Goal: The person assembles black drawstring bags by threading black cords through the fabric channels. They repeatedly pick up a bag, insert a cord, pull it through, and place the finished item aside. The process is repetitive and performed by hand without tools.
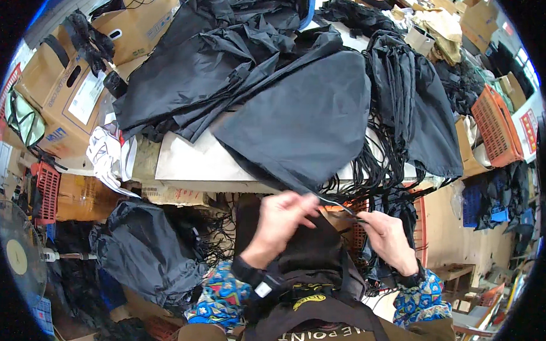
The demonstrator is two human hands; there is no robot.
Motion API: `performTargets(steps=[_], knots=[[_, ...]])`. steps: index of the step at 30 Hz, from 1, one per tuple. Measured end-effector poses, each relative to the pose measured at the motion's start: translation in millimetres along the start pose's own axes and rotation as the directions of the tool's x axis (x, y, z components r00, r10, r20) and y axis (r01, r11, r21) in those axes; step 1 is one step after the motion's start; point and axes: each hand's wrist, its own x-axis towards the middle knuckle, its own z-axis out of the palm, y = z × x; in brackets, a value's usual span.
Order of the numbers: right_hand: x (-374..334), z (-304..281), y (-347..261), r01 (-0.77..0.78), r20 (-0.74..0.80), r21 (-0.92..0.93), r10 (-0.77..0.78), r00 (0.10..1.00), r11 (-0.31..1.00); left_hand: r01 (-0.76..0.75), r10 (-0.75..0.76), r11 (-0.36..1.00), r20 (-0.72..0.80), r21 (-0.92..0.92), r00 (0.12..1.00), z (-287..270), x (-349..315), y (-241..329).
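Note:
A flat black fabric bag (301, 115) lies across the table, its narrow corner hanging over the near edge toward me. My left hand (279, 223) is at that corner, fingers bent and smeared by motion; whether they grip the fabric cannot be made out. To the right, my right hand (386, 237) is closed on a thin dark cord-like strip (341, 208), pinched between thumb and fingers. The strip runs leftward from the pinch to the bag's corner beside my left fingertips. Where its far end goes is hidden.
Behind the bag is a heap of black fabric (203, 71). Folded black bags with hanging cords (412, 105) lie at the table's right. More black fabric (146, 253) hangs below at left. Cardboard boxes (60, 97), an orange crate (496, 125) and a fan (17, 251) stand around.

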Motion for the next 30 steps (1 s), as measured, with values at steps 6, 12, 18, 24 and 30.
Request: performTargets(steps=[6, 12, 18, 24, 30], knots=[[18.7, 23.1, -16.3, 0.037, -0.032, 0.091, -0.035, 0.999, 0.995, -0.118, 0.065, 0.964, -0.216, -0.239, 0.974, -4.8, -1.3, 6.8], [-9.2, -9.9, -19.4, -0.346, 0.309, 0.287, 0.256, 0.916, 0.893, -0.238, 0.209, 0.970, -0.322, -0.053, 0.923, -39.4, 7.8, 36.1], [14.6, 25.6, -15.1, -0.162, 0.015, 0.353, 0.167, 0.986, 0.922, -0.182, 0.114, 0.917, 0.202, 0.356, 0.973, 18.7, -13.1, -17.0], [18.3, 40.5, -20.5, 0.066, -0.256, 0.188, -0.016, 0.967, 0.980, -0.245, 0.250, 0.968, -0.152, 0.052, 0.956, -1.6, 10.6, 18.1], [48.4, 40.3, -16.9, 0.145, -0.047, 0.036, -0.143, 0.989, 0.989, -0.408, 0.433, 0.886, -0.076, 0.221, 0.898, 18.6, 16.5, -4.4]])
